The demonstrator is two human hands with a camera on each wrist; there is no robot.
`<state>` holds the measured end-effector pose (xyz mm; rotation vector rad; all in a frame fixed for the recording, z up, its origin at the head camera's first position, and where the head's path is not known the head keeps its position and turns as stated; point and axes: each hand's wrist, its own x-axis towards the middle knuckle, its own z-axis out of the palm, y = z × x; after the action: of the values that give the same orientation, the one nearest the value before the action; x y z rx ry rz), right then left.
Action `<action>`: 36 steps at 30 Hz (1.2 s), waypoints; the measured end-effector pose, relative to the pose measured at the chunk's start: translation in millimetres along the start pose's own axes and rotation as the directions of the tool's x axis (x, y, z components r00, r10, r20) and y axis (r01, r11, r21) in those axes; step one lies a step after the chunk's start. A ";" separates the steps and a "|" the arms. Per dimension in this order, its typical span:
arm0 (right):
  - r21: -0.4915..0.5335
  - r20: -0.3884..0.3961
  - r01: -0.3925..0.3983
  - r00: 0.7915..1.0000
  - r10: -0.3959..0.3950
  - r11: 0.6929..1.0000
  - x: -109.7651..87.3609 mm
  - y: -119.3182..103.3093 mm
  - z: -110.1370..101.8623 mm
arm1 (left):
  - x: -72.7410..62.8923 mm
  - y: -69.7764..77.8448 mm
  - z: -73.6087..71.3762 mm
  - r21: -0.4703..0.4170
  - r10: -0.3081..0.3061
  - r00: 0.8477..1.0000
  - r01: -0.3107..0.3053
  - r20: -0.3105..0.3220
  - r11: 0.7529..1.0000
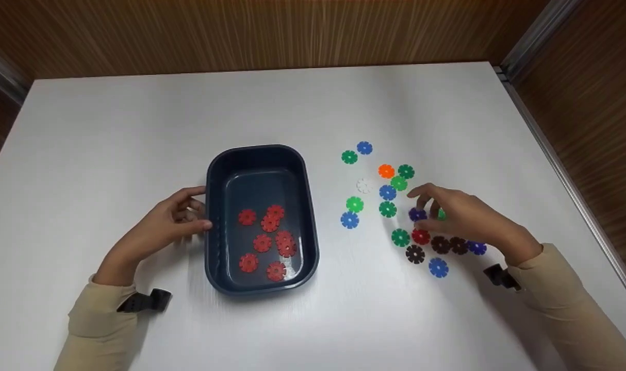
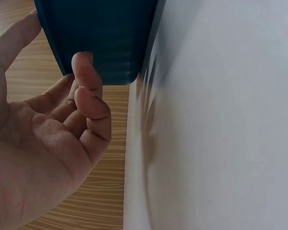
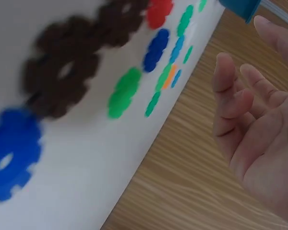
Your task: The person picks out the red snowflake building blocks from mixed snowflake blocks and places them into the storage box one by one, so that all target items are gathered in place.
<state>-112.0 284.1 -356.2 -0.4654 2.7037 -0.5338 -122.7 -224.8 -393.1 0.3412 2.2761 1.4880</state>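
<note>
A dark blue rectangular tub (image 1: 261,188) sits mid-table with several red notched plastic discs (image 1: 248,263) inside, toward its near end. My left hand (image 1: 161,226) is at the tub's left side. Its thumb and index finger touch the rim, while the other fingers bend loosely. Over a scatter of coloured discs to the right, my right hand (image 1: 465,216) hovers with thumb and fingers apart and nothing between them. Below and around it lie a dark purple disc (image 1: 417,215), a red disc (image 1: 421,236) and a bright green disc (image 1: 441,214), partly hidden by the fingers.
Between tub and right hand lie blue discs (image 1: 349,220), green discs (image 1: 388,209), a white disc (image 1: 364,186) and an orange disc (image 1: 386,171). Dark brown discs (image 1: 415,254) are nearer me. Wood-grain panels (image 1: 261,36) border the white table (image 1: 112,129).
</note>
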 end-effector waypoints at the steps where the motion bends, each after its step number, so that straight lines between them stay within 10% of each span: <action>1: -0.002 0.004 -0.004 1.000 0.004 1.000 -1.8 2.9 0.9 | -0.1 -0.2 0.0 0.004 -0.001 1.000 0.002 0.000 1.000; 21: -0.053 0.073 -0.072 0.994 0.075 0.996 -15.4 30.6 18.7 | 1.8 0.2 0.0 0.017 0.008 1.000 -0.008 0.004 1.000; 36: -0.191 0.001 0.049 0.999 -0.050 0.980 -13.3 27.1 26.3 | 0.2 -0.7 0.7 0.028 -0.021 1.000 0.021 -0.006 0.999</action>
<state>-96.7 304.9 -386.8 -0.5839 2.7665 -0.2889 -122.5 -224.5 -394.0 0.3208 2.2994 1.4501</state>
